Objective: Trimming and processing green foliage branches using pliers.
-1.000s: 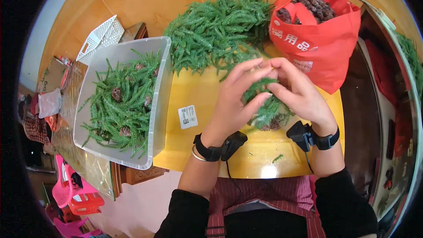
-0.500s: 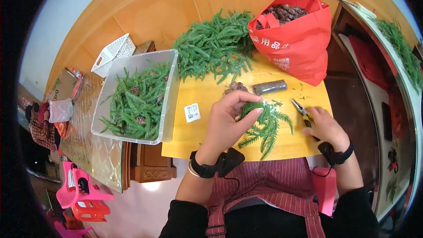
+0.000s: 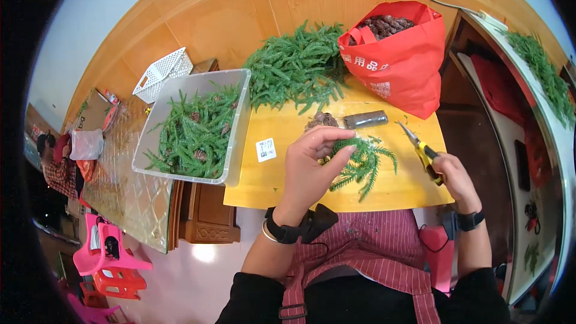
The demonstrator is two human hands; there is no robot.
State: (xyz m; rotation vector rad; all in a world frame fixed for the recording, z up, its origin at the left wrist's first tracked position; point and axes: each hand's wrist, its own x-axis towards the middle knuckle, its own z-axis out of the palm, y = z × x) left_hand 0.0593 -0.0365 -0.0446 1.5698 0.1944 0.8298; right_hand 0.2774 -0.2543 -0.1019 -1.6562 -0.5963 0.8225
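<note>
My left hand (image 3: 313,165) is closed, thumb and fingers pinching the base of a green artificial pine sprig (image 3: 371,167). Its needled tips fan out to the right over the yellow board (image 3: 288,189). In my right hand (image 3: 458,175) are pliers (image 3: 427,157) with yellow and black handles, their metal jaws pointing up and to the left, apart from the sprig. Just beyond my left hand lie brown pine cones (image 3: 321,120) and a dark cylindrical roll (image 3: 366,119), and a white label card (image 3: 265,150) is to its left.
A clear plastic bin (image 3: 243,126) of pine sprigs and cones stands at the left. Behind the board are a heap of loose green sprigs (image 3: 294,63) and a red bag (image 3: 396,63) of pine cones. A white basket (image 3: 162,73) sits behind the bin. Another person (image 3: 57,168) is far left.
My right hand has closed around the pliers' handles and moved slightly right and nearer with them. My left hand keeps its pinch on the sprig. The view has shifted a little.
</note>
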